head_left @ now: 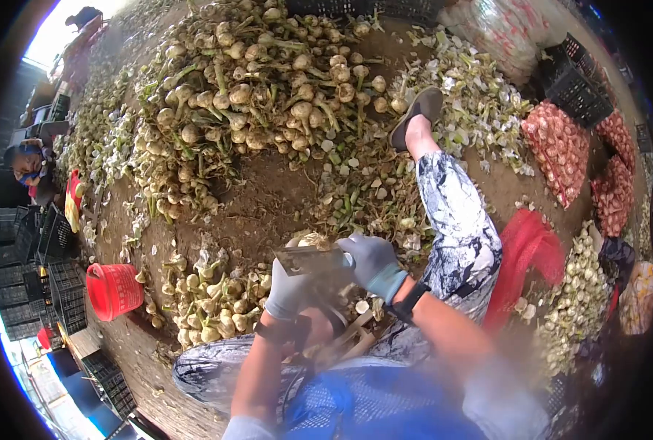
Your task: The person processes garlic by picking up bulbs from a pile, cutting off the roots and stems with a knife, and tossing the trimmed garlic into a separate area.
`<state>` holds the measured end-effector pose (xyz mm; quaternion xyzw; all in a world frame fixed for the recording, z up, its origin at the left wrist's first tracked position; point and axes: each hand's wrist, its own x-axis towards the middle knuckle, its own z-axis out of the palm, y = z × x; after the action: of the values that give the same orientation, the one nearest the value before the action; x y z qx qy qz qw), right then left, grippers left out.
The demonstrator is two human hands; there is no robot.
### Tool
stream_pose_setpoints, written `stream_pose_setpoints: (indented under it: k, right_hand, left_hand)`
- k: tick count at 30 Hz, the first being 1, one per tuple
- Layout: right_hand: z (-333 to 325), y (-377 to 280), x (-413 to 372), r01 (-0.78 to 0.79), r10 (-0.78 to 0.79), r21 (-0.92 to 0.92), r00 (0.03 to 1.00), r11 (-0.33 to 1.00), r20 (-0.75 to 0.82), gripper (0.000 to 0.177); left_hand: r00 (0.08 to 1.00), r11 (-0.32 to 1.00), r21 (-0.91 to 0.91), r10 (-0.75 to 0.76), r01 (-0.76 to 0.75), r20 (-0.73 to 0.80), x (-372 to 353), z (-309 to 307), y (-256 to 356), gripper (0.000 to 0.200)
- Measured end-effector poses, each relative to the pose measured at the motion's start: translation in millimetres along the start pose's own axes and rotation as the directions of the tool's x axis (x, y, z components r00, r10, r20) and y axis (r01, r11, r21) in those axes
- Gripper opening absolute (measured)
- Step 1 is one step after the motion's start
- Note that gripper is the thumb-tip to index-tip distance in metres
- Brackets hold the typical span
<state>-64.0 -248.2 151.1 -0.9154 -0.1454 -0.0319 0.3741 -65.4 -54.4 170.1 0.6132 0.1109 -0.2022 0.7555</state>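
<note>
My right hand (374, 262), in a grey glove, is closed around the handle of a broad-bladed knife (304, 259). The blade points left and lies across the front of my left hand (285, 292), also gloved. Just above the blade shows a garlic bulb (313, 240), its root end up, and my left fingers seem to grip it; the blade hides most of them. Beyond both hands spreads a large heap of untrimmed garlic (268, 88) with stalks and roots. A smaller pile of trimmed bulbs (213, 301) lies to the left of my left hand.
A red bucket (115, 292) stands at left, near stacked black crates (66, 293). Red mesh sacks of garlic (556, 149) and a black crate (577, 82) are at right. An empty-looking red net (528, 253) lies beside my leg. Another person (29, 165) sits far left.
</note>
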Motion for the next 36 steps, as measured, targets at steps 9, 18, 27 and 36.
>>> stream_pose_setpoints:
  k: [9,18,27,36]
  right_hand:
    - [2.3,38.5,6.1,-0.582,0.515,0.252,0.808,0.773,0.285,0.026]
    - [-7.1,23.0,19.4,-0.169,0.261,-0.219,0.816,0.961,0.516,0.020]
    - [-13.5,45.8,23.5,-0.730,0.589,0.540,0.671,0.420,0.449,0.031]
    - [-42.1,35.4,36.2,-0.613,0.734,0.788,0.513,-0.050,0.445,0.025]
  left_hand:
    - [0.985,0.931,0.334,0.102,-0.145,0.142,-17.1,28.9,46.1,0.045]
    - [0.808,-0.122,0.822,0.152,-0.556,0.569,-28.7,25.3,60.1,0.025]
    - [0.919,-0.186,0.983,-0.387,0.000,-0.074,-1.5,-145.2,68.3,0.055]
    - [0.775,0.014,0.936,0.565,-0.351,0.283,285.1,-24.5,114.8,0.068]
